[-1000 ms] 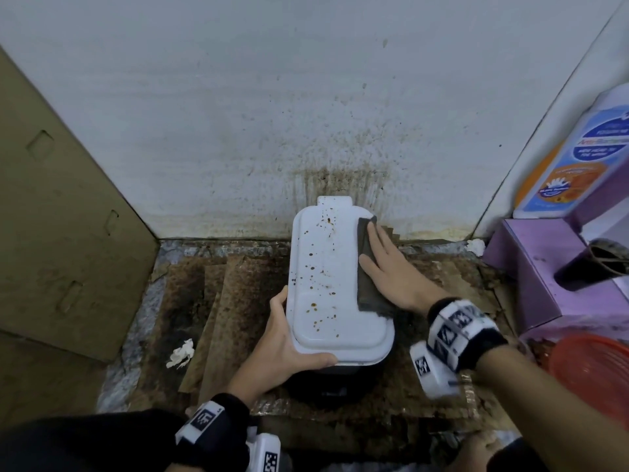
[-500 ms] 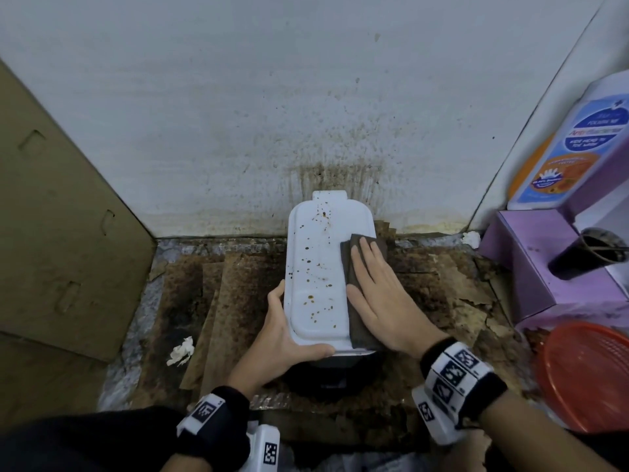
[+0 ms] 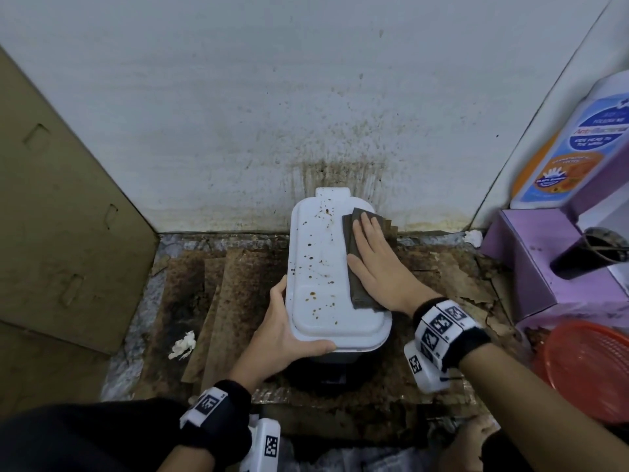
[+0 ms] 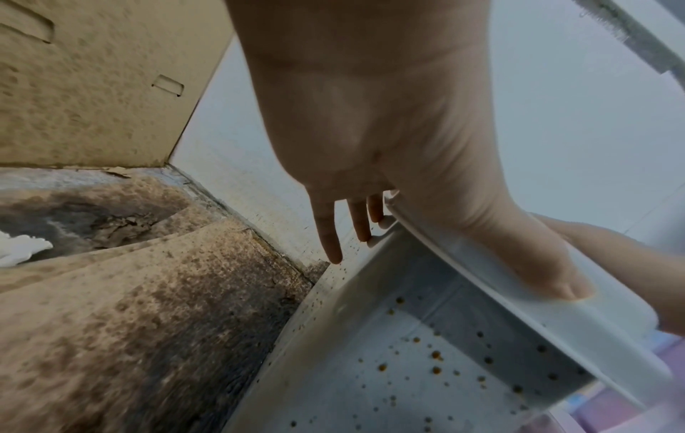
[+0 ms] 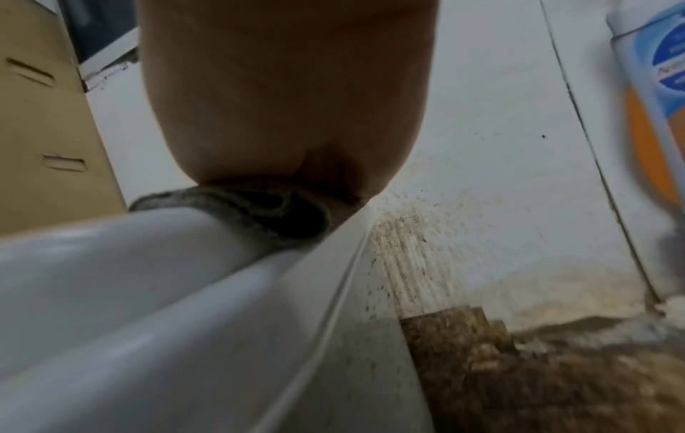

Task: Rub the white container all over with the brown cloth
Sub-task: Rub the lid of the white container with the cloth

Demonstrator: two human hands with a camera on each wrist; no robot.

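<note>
While left hand (image 3: 286,332) grips white container (image 3: 320,267), flat right hand (image 3: 377,267) atop brown cloth (image 3: 360,294).

Her right hand (image 3: 377,264) lies flat, fingers straight and pressing down; the left hand (image 3: 289,332) cups sideways, thumb hooked forward, both wrists banded.

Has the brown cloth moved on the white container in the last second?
Yes. The brown cloth slid toward the near end, then back toward the stained wall end of the white container.
</note>
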